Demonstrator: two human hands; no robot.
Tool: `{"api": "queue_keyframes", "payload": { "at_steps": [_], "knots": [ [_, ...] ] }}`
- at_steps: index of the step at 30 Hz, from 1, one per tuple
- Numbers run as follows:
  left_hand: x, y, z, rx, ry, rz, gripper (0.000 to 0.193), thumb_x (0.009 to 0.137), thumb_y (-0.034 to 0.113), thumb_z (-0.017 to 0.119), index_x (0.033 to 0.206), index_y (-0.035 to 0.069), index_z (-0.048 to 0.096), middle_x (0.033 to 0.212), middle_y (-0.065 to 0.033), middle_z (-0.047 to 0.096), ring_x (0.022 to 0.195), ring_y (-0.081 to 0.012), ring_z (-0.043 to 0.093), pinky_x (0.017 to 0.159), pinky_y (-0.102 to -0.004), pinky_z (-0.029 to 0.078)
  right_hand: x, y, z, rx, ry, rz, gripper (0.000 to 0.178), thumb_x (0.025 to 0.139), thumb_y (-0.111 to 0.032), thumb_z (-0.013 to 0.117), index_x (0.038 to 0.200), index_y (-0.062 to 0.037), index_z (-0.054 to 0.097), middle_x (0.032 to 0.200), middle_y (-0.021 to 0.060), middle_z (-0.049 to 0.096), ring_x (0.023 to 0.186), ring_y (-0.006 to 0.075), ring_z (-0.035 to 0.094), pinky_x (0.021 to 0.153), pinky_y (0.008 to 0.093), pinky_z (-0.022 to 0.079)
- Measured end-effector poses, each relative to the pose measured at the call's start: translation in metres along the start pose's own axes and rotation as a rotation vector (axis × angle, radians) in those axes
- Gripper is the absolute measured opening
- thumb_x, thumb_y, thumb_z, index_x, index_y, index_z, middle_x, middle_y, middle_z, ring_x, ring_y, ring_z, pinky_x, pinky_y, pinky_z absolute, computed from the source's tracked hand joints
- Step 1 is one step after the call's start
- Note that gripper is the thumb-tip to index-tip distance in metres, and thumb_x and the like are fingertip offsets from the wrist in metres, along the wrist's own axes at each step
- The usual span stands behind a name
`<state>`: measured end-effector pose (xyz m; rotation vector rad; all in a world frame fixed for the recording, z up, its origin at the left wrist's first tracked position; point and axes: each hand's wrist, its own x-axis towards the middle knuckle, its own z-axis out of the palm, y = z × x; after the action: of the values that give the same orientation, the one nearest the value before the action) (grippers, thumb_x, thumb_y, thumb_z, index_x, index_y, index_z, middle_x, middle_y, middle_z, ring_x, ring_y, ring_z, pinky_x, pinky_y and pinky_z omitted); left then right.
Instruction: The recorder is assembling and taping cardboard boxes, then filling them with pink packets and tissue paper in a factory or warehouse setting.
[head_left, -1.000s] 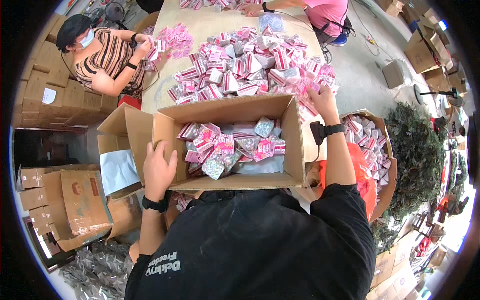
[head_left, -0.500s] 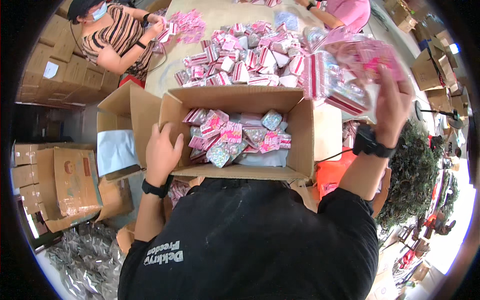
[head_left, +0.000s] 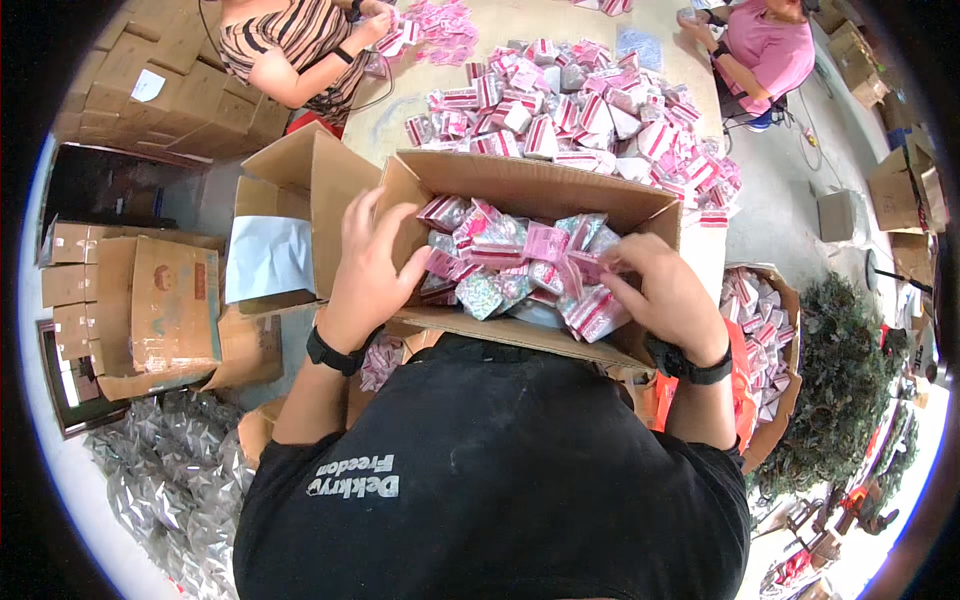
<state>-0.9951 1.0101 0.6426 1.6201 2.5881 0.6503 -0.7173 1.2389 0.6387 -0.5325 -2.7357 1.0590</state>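
In front of me stands an open cardboard box (head_left: 520,170) holding several small clear packets (head_left: 497,243) with pink cards and glittery contents. My left hand (head_left: 375,258) is at the box's left end, thumb and fingers spread, holding nothing. Over the right end, my right hand (head_left: 668,300) has its curved fingers and thumb parted beside a pink-carded packet (head_left: 585,268), touching its edge. Another packet (head_left: 598,313) with a striped edge lies below the right thumb, against the near wall.
A large heap of similar packets (head_left: 540,100) covers the table beyond the box. Two people work at its far side, one in a striped top (head_left: 290,50), one in pink (head_left: 770,50). More packets fill a carton (head_left: 765,330) at right. Another open carton (head_left: 265,260) stands left.
My right hand has come from over the table into the box's right end, and the packets it carried now lie inside. My left hand has lifted slightly off the rim. The view has shifted.
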Motion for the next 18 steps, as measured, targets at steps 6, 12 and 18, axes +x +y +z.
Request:
{"api": "queue_keyframes", "payload": {
  "at_steps": [6, 12, 18],
  "knots": [
    [0.041, 0.037, -0.01, -0.122, -0.563, 0.177, 0.067, 0.079, 0.028, 0.081, 0.135, 0.004, 0.052, 0.146, -0.0253, 0.04, 0.133, -0.0474, 0.043, 0.109, -0.0525, 0.04, -0.016, -0.007, -0.026, 0.01, 0.327, 0.101, 0.022, 0.085, -0.013, 0.073, 0.102, -0.0006, 0.065, 0.098, 0.0165, 0.067, 0.094, 0.0345, 0.064, 0.086, 0.0409, 0.05],
    [0.055, 0.052, 0.093, 0.156, -0.864, 0.225, 0.116, 0.072, 0.052, 0.084, 0.156, 0.003, 0.021, 0.151, -0.0368, 0.031, 0.139, -0.0549, 0.035, 0.108, -0.0617, 0.038, -0.027, 0.014, -0.026, -0.093, 0.2, 0.432, 0.03, 0.088, -0.025, 0.074, 0.09, 0.0002, 0.057, 0.08, 0.0182, 0.066, 0.075, 0.035, 0.065, 0.069, 0.0423, 0.05],
    [0.06, 0.058, 0.175, 0.009, -0.708, 0.627, 0.125, 0.069, 0.063, 0.08, 0.159, 0.006, 0.015, 0.149, -0.0349, 0.036, 0.138, -0.0513, 0.038, 0.11, -0.0644, 0.03, -0.048, 0.043, 0.02, 0.021, 0.258, 0.396, 0.044, 0.088, -0.036, 0.073, 0.092, 0.0032, 0.054, 0.078, 0.0248, 0.065, 0.072, 0.0392, 0.066, 0.066, 0.0441, 0.05]
  ]
}}
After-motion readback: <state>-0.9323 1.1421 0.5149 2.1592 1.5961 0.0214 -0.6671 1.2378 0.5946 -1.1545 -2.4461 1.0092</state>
